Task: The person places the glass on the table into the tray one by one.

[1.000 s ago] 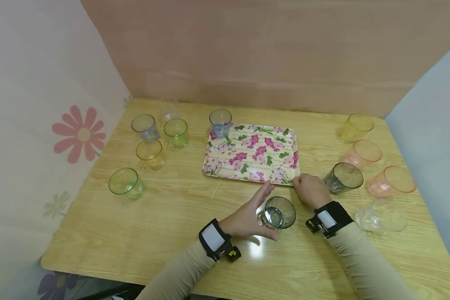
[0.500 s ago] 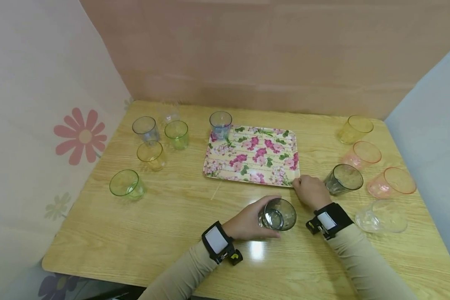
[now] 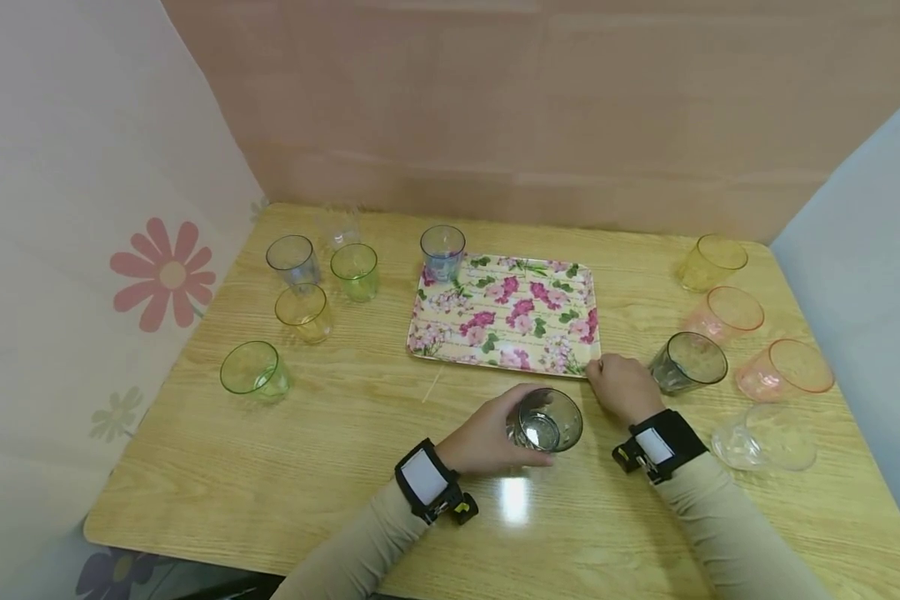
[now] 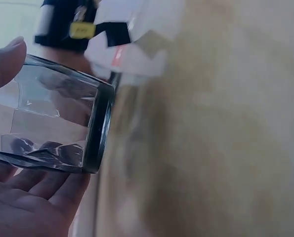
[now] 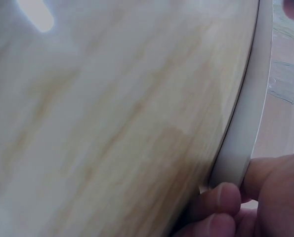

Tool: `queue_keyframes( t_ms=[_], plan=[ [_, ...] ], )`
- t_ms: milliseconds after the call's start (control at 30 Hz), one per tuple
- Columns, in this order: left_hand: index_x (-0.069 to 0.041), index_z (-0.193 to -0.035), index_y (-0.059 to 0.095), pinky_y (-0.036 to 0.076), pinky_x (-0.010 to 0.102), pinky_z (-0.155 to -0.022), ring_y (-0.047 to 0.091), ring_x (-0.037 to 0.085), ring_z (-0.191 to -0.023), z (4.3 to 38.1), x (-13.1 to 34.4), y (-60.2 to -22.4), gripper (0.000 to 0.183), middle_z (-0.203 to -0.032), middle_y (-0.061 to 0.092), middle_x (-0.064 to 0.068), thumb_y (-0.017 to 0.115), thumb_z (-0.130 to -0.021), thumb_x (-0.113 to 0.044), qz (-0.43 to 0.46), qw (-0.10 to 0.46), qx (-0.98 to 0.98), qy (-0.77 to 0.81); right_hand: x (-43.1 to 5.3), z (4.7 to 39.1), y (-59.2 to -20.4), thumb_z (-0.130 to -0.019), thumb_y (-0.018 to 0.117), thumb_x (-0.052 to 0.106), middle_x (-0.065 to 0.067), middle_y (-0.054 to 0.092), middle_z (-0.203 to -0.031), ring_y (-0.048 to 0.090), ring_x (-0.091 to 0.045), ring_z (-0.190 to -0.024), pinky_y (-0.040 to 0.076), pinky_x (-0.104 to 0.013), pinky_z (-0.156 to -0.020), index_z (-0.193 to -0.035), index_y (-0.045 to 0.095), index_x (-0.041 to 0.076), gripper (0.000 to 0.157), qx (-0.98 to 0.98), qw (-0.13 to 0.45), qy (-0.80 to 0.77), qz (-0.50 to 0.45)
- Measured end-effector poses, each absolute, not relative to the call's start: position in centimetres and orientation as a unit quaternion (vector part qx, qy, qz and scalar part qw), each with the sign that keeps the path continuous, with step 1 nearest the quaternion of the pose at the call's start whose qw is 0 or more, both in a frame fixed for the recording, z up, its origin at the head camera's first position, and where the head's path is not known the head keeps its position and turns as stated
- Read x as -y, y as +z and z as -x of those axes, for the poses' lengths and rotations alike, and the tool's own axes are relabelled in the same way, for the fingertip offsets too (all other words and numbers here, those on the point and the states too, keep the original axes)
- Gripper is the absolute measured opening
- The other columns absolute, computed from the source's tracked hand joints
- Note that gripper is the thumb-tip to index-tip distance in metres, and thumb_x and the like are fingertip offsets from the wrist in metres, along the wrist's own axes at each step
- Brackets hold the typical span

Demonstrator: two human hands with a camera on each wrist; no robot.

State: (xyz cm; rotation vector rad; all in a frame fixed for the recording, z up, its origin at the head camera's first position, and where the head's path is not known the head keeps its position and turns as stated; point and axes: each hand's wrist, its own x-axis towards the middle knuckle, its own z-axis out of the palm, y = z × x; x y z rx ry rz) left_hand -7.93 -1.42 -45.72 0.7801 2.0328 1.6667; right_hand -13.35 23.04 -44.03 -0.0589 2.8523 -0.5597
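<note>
My left hand (image 3: pixel 487 437) curls around a clear grey tumbler (image 3: pixel 546 423), thumb on one side and fingers on the other. In the left wrist view the tumbler's (image 4: pixel 58 118) thick base seems to be just off the table. The right hand (image 3: pixel 624 387) grips the near right corner of a flowered tray (image 3: pixel 495 321). In the right wrist view, its thumb and curled fingers (image 5: pixel 221 197) close on the tray's pale rim (image 5: pixel 243 123). A blue tumbler (image 3: pixel 443 254) stands at the tray's back left corner.
On the left stand a blue (image 3: pixel 294 260), a yellow (image 3: pixel 304 313), two green (image 3: pixel 257 371) and a colourless tumbler (image 3: pixel 339 227). To the right are a yellow (image 3: pixel 711 263), two pink (image 3: pixel 786 371), another grey (image 3: pixel 687 364) and a colourless tumbler (image 3: pixel 765 437).
My left hand was spread beside the grey tumbler; it has closed around it and shifted it slightly left and away from me. The right hand keeps its grip on the tray corner.
</note>
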Motion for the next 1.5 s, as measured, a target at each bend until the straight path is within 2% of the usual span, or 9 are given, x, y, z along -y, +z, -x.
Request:
queue_keyframes(
  t_ms=[200,400,700,833,1033,1500],
  plan=[
    [-0.007,-0.154,0.038,0.037,0.033,-0.114,0.048,0.020,-0.137,10.0,3.6,-44.8,0.090,-0.150,0.050,0.007,0.088,-0.079,-0.009,-0.255,0.158,-0.731,0.613,-23.2,13.2,-44.2,-0.104,0.037,0.018,-0.004,0.039,-0.056,0.034,-0.019,-0.050,0.027,-0.031,-0.049,-0.062,0.041,0.013,0.043,-0.975,0.114,-0.191,0.019],
    [-0.009,-0.153,0.039,0.042,0.038,-0.111,0.051,0.027,-0.135,12.9,6.1,-43.9,0.088,-0.148,0.050,0.011,0.088,-0.080,-0.010,-0.188,0.107,-0.759,0.614,-23.3,13.1,-44.5,-0.104,0.037,0.018,-0.004,0.038,-0.055,0.033,-0.018,-0.049,0.027,-0.031,-0.049,-0.061,0.041,0.013,0.043,-0.974,0.112,-0.197,0.019],
    [-0.002,-0.154,0.030,0.040,0.044,-0.113,0.043,0.035,-0.141,17.2,8.6,-43.5,0.086,-0.150,0.042,0.020,0.083,-0.086,-0.008,-0.087,0.061,-0.770,0.629,-23.3,13.1,-44.7,-0.104,0.036,0.018,-0.003,0.037,-0.054,0.033,-0.017,-0.047,0.027,-0.030,-0.048,-0.060,0.041,0.013,0.045,-0.973,0.110,-0.200,0.026],
    [-0.002,-0.155,0.026,0.039,0.044,-0.114,0.042,0.035,-0.141,18.4,9.2,-43.7,0.089,-0.151,0.041,0.020,0.083,-0.087,-0.010,-0.063,0.048,-0.784,0.615,-23.2,13.0,-44.6,-0.104,0.037,0.017,-0.003,0.037,-0.054,0.032,-0.017,-0.047,0.026,-0.030,-0.048,-0.060,0.041,0.013,0.045,-0.974,0.107,-0.200,0.027],
    [-0.001,-0.152,0.030,0.040,0.043,-0.113,0.046,0.033,-0.138,19.6,9.5,-44.3,0.083,-0.147,0.044,0.021,0.082,-0.088,-0.012,-0.043,0.025,-0.800,0.598,-23.3,13.1,-44.5,-0.104,0.037,0.018,-0.002,0.036,-0.054,0.031,-0.017,-0.048,0.026,-0.030,-0.048,-0.060,0.040,0.014,0.044,-0.973,0.107,-0.202,0.022],
    [-0.004,-0.153,0.029,0.039,0.042,-0.113,0.044,0.032,-0.139,20.8,9.6,-45.1,0.083,-0.149,0.044,0.020,0.081,-0.089,-0.015,-0.008,-0.012,-0.808,0.589,-23.3,13.4,-44.5,-0.105,0.037,0.020,-0.003,0.039,-0.054,0.035,-0.018,-0.048,0.028,-0.031,-0.048,-0.061,0.041,0.013,0.045,-0.974,0.103,-0.202,0.025]
  ],
)
